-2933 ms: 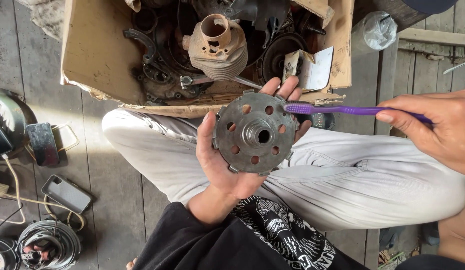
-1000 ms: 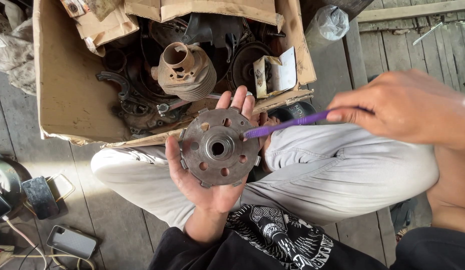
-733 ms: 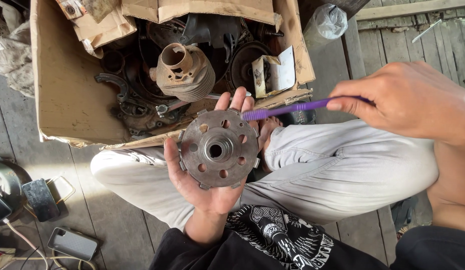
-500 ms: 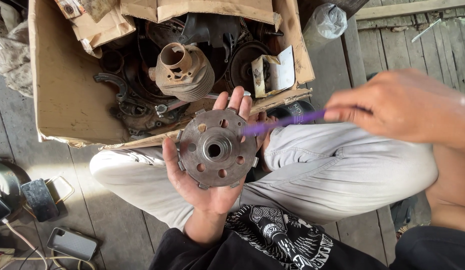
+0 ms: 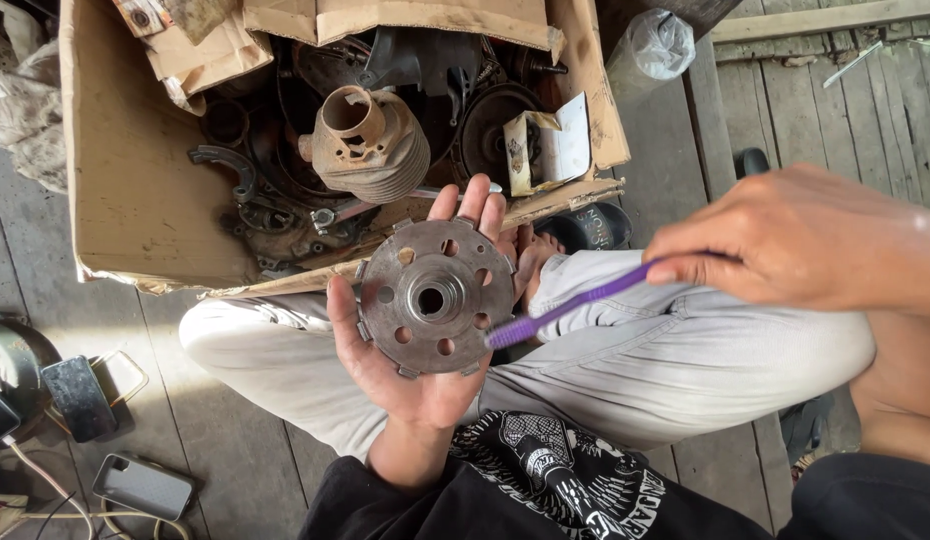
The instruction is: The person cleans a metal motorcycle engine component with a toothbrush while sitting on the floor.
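A: Left hand (image 5: 410, 350)?
B: Palm up, fingers spread, cradling a round grey metal disc (image 5: 435, 297) above the lap. Disc flat on the palm, ring of holes and central bore facing the camera, notched rim between thumb and fingertips.

A: Right hand (image 5: 785, 235)?
B: Fingers pressed together, pinching the end of a purple toothbrush (image 5: 575, 300). Brush slanting down to the left, head touching the lower right edge of the disc.

A: Position of the disc relative to the box?
B: Just in front of the near wall of an open cardboard box (image 5: 135, 190), over the light grey trousers (image 5: 685, 370) of crossed legs.

A: Contents of the box?
B: Rusty finned cylinder (image 5: 370, 145) near the middle, lying tilted, open mouth up; dark metal parts all around it, among them a curved shoe-shaped piece (image 5: 225, 170) at left and a dark round wheel-like part (image 5: 490, 125) at right. Small torn carton (image 5: 545, 150) against the right wall.

A: Surroundings?
B: Plank floor (image 5: 805, 90). Clear plastic bag (image 5: 660, 45) beyond the box at upper right. Phone (image 5: 143, 487) lying flat at lower left, pale cable (image 5: 45, 490) beside it, small dark container with wire handle (image 5: 80, 395) just above. Black printed shirt (image 5: 555, 480) at the bottom edge.
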